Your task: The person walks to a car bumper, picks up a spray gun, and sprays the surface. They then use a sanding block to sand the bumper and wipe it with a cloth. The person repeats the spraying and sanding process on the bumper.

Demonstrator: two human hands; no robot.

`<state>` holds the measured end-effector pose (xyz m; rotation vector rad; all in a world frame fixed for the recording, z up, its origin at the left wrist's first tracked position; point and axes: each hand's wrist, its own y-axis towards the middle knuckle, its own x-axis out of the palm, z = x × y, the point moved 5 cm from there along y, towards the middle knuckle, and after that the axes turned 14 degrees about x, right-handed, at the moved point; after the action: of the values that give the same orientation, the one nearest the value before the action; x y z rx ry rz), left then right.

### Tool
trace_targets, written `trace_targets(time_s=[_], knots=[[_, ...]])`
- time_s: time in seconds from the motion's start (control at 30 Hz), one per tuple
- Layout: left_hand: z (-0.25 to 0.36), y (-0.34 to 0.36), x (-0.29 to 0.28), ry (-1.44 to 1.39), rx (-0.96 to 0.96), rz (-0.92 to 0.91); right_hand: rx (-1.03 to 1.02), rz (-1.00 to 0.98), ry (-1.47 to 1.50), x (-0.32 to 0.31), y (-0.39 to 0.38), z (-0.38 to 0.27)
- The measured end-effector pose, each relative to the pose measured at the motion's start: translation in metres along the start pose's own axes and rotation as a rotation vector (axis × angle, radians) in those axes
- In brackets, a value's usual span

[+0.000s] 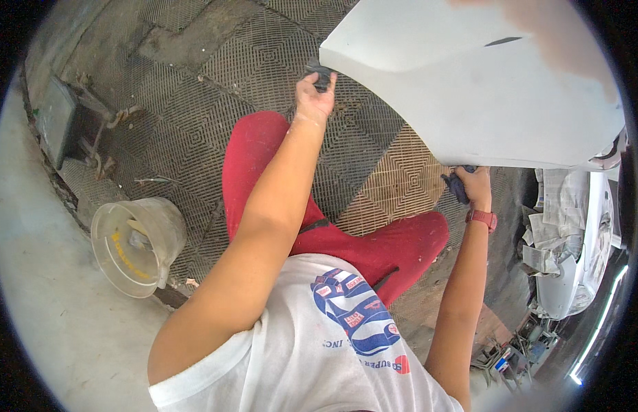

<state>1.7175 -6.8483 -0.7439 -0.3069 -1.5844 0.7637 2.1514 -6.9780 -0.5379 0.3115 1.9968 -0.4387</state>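
Observation:
A large white car body panel (429, 103) with a brownish patch and a dark slot fills the upper right. At its left corner is my left hand (315, 99), its fingers closed round a dark grey, crumpled piece, perhaps cloth, close to the panel's edge. My right hand (475, 184), with a red watch on the wrist, is at the panel's lower edge. A dark, bunched cloth (456, 187) is gripped in it. The panel hides part of the fingers on that side.
A clear plastic bucket (171, 226) with something inside stands at the left. Beyond it lies a dark metal stand (64, 120). Ribbed mats (401, 172) cover the floor under my crossed legs. Newspaper-covered white parts (563, 206) and small clutter (504, 360) are at the right.

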Motion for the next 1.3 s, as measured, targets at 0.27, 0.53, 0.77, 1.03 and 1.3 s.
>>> trace_targets(time_s=[0.27,0.53,0.77,1.03,1.3], knots=[[0.008,-0.013,0.008,0.115,0.062,0.067,-0.047,0.015,0.006,0.002,-0.013,-0.017],[-0.085,-0.175,-0.006,0.436,-0.203,-0.284,-0.009,0.082,0.032,-0.001,-0.014,-0.019],[-0.173,-0.226,-0.063,0.922,-0.444,-0.475,-0.097,0.105,0.020,0.004,-0.011,-0.017],[-0.084,-0.176,-0.017,0.356,-0.311,-0.075,-0.057,0.059,0.058,0.001,-0.013,-0.019],[0.016,-0.032,0.024,0.150,-0.038,-0.107,-0.092,0.121,0.057,-0.002,-0.011,-0.022]])
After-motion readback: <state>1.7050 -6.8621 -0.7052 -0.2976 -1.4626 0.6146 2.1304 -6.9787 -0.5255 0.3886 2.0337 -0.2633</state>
